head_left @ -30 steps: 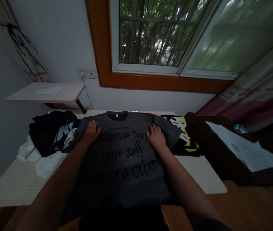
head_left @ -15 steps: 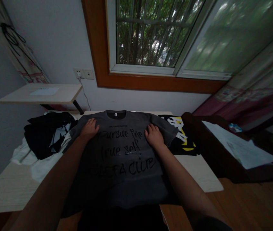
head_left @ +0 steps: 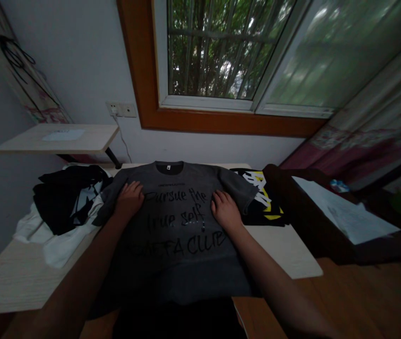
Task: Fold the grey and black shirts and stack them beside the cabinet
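Note:
A dark grey T-shirt with black lettering lies spread face up on a pale wooden table, its collar toward the wall and its hem at the near edge. My left hand rests flat on the shirt's left side, near the sleeve. On the other side, my right hand lies flat beside the printed words, fingers stretched out. Neither hand grips the cloth. Both forearms cover part of the shirt's sides.
Crumpled black and white clothes are heaped at the left, below a small raised shelf. A black garment with yellow and white print lies at the right. Beyond it stands a dark brown surface with a white sheet.
Both hands have slid slightly toward me over the shirt, staying flat. The shirt lies almost the same, and the view has shifted a little.

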A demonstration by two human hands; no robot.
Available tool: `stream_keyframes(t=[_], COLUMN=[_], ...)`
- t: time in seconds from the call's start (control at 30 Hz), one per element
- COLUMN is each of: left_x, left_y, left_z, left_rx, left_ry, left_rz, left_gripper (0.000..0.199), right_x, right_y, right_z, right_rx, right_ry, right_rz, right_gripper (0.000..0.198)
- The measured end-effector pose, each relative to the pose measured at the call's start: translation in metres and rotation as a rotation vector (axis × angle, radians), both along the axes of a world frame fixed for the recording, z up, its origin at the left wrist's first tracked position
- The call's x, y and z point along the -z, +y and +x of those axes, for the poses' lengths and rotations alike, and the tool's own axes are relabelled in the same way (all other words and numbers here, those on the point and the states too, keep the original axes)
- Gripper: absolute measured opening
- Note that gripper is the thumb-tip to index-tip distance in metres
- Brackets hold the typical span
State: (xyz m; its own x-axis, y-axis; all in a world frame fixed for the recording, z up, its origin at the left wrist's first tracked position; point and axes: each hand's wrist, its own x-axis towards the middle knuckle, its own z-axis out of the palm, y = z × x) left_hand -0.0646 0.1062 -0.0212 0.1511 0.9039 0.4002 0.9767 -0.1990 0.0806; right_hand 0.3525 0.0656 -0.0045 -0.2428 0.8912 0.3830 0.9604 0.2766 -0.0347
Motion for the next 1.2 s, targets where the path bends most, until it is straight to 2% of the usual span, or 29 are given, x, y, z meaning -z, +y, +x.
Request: stream_keyframes(t=[0.13,0.33,0.7,0.83,1.0,1.1,1.2], left_x=[-0.002,-0.002,-0.004,-0.003,-0.006,-0.006,-0.007], left_y=[-0.035,-0.067,-0.079,-0.083,-0.085,-0.085,-0.085], left_z=[-0.008,-0.035,-0.048,-0.05,-0.048,-0.046,-0.045], left_rx=[0.132,0.19,0.251,0.276,0.257,0.25,0.251], left_ry=[0.007,-0.029,-0.018,-0.031,-0.038,-0.045,-0.064], left_rz=[-0.046,-0.103,-0.101,-0.092,-0.09,-0.089,-0.078], left_gripper=[0.045,0.045,0.046,0.044,0.043,0.043,0.043], right_x=[-0.001,-0.006,-0.022,-0.02,-0.028,-0.045,-0.064], right_y=[-0.024,-0.046,-0.071,-0.076,-0.078,-0.07,-0.05], right_z=[0.002,0.009,0.021,0.023,0.023,0.029,0.048], right_rx=[-0.02,-0.102,-0.343,-0.366,-0.242,-0.035,0.243], right_ry=[0.01,0.008,-0.047,-0.034,0.043,0.114,0.199], right_rz=[-0.013,-0.05,-0.118,-0.127,-0.052,0.034,0.09], right_gripper=[0.042,0.04,0.053,0.053,0.037,0.037,0.043])
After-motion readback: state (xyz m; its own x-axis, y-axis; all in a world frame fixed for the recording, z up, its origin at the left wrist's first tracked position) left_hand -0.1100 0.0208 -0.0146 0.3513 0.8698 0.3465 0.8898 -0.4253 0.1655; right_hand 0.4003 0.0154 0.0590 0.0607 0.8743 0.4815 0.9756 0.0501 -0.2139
